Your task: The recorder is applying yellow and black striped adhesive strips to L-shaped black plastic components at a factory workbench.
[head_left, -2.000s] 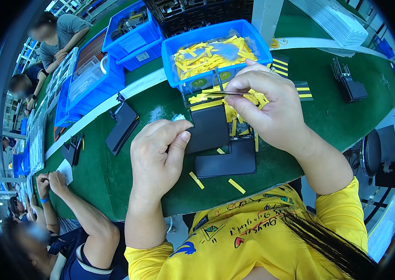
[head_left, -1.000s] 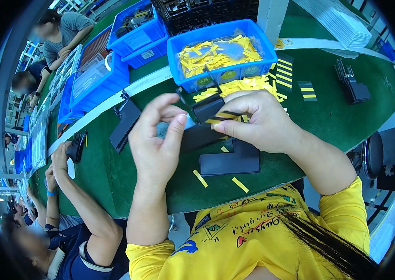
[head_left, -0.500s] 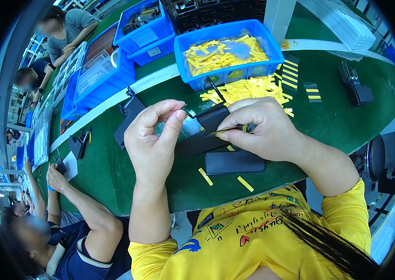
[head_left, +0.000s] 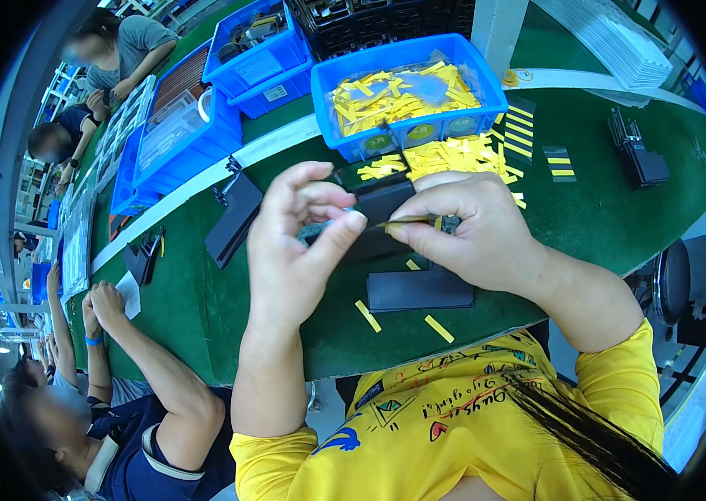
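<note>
My right hand [head_left: 461,221] pinches a thin, dark yellowish strip [head_left: 399,223] between thumb and forefinger. It also steadies a black flat pack [head_left: 379,204], which is tilted up and has a black cable at its top. My left hand [head_left: 298,238] is beside the pack's left edge, its fingers loosely curled and apart, thumb tip close to the strip's end. Below the hands, another black flat pack [head_left: 420,290] lies on the green table. Two yellow strips [head_left: 367,316] [head_left: 439,329] rest near the table's front edge.
A blue bin [head_left: 411,129] of yellow strips stands ahead, with a loose heap [head_left: 461,160] before it. More black packs lie left [head_left: 234,217] and right [head_left: 638,159]. Striped dark sheets [head_left: 560,164] are near the bin. A co-worker's arms [head_left: 131,342] are at left.
My left hand has let go of the cable end and moved right and slightly down, toward the pack and strip. My right hand stays almost in place. The co-worker's hands at left have come together.
</note>
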Demonstrator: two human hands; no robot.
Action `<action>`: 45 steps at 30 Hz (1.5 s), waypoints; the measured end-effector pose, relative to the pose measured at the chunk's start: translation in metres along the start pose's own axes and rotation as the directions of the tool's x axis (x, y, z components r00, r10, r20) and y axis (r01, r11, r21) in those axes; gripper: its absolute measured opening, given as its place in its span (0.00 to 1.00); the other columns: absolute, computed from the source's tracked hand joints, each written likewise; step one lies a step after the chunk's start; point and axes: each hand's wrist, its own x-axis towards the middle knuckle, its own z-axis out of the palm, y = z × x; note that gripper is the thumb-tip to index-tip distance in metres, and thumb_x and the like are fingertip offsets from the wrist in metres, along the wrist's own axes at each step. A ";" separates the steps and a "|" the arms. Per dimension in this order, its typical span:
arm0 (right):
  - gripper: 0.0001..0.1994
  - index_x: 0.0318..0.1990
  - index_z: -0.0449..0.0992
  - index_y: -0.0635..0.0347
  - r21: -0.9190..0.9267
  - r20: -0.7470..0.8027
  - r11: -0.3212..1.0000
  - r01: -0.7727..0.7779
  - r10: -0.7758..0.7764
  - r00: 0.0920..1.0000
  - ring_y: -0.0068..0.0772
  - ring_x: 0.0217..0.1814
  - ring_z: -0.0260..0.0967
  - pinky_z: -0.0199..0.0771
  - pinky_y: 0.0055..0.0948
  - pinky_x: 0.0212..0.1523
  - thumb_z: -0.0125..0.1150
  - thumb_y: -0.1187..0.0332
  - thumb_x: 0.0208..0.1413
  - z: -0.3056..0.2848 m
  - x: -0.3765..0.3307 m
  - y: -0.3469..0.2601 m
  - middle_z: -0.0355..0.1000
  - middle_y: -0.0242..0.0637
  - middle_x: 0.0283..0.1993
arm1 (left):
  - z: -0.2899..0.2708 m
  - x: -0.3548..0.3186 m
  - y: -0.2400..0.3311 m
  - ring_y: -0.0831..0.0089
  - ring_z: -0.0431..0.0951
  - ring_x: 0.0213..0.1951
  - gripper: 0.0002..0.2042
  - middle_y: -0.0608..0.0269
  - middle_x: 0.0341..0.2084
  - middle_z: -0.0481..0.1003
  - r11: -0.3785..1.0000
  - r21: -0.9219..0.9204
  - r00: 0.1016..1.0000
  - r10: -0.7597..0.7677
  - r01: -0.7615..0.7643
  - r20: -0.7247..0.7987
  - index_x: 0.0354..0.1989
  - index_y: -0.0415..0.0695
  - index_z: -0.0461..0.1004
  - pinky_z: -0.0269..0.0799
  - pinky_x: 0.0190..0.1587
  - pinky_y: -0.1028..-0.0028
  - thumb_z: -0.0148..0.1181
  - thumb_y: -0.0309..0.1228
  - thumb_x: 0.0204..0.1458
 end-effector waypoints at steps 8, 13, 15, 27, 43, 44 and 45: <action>0.09 0.34 0.76 0.72 0.092 -0.052 0.985 -0.145 0.150 0.987 0.25 0.34 0.68 0.67 0.22 0.37 0.64 0.73 0.49 -0.008 0.003 0.009 0.73 0.36 0.33 | -0.083 0.028 -0.030 0.83 0.68 0.27 0.06 0.68 0.24 0.73 0.864 0.494 0.989 -0.025 0.096 -0.148 0.34 0.37 0.75 0.64 0.32 0.82 0.56 0.27 0.53; 0.10 0.36 0.76 0.70 0.000 0.017 0.979 -0.203 0.203 0.979 0.24 0.32 0.68 0.67 0.22 0.35 0.64 0.72 0.49 -0.012 0.005 0.007 0.72 0.37 0.31 | -0.113 0.035 -0.035 0.72 0.75 0.31 0.09 0.59 0.29 0.77 0.430 0.876 0.961 0.058 0.221 -0.270 0.37 0.38 0.77 0.69 0.37 0.74 0.58 0.29 0.51; 0.10 0.36 0.76 0.70 -0.011 0.029 0.979 -0.204 0.205 0.978 0.23 0.31 0.68 0.67 0.22 0.34 0.65 0.71 0.49 -0.009 0.004 0.012 0.72 0.37 0.31 | -0.103 0.032 -0.033 0.71 0.76 0.31 0.09 0.58 0.30 0.77 0.285 0.955 0.964 0.220 0.080 -0.146 0.37 0.38 0.77 0.70 0.37 0.72 0.59 0.29 0.50; 0.07 0.32 0.78 0.65 0.039 -0.125 0.999 0.014 -0.009 0.992 0.30 0.26 0.69 0.68 0.27 0.29 0.65 0.71 0.46 0.001 0.005 0.022 0.71 0.38 0.25 | 0.001 0.005 -0.014 0.81 0.72 0.28 0.14 0.67 0.24 0.72 0.999 0.021 0.979 -0.037 0.034 0.199 0.41 0.40 0.72 0.68 0.32 0.80 0.60 0.15 0.44; 0.05 0.34 0.78 0.66 -0.151 -0.168 0.981 0.118 -0.143 0.975 0.32 0.35 0.71 0.70 0.26 0.38 0.60 0.77 0.48 -0.021 0.010 0.019 0.73 0.38 0.33 | 0.019 -0.013 -0.001 0.56 0.74 0.38 0.20 0.55 0.32 0.74 0.709 0.550 0.700 -0.110 -0.443 0.705 0.35 0.40 0.74 0.69 0.43 0.62 0.71 0.35 0.34; 0.05 0.33 0.78 0.65 -0.181 -0.149 0.970 0.165 -0.193 0.970 0.36 0.34 0.71 0.71 0.29 0.37 0.60 0.75 0.48 -0.022 0.010 0.018 0.74 0.40 0.32 | 0.018 -0.015 -0.004 0.56 0.75 0.37 0.16 0.54 0.31 0.75 0.742 0.526 0.750 -0.047 -0.416 0.659 0.34 0.39 0.74 0.70 0.41 0.63 0.68 0.32 0.37; 0.06 0.32 0.78 0.64 -0.209 -0.129 0.955 0.212 -0.242 0.962 0.40 0.34 0.72 0.72 0.32 0.37 0.60 0.73 0.47 -0.022 0.010 0.017 0.74 0.41 0.31 | 0.016 -0.014 -0.005 0.56 0.75 0.37 0.16 0.54 0.31 0.75 0.742 0.527 0.752 -0.046 -0.415 0.658 0.34 0.39 0.74 0.70 0.41 0.63 0.68 0.32 0.37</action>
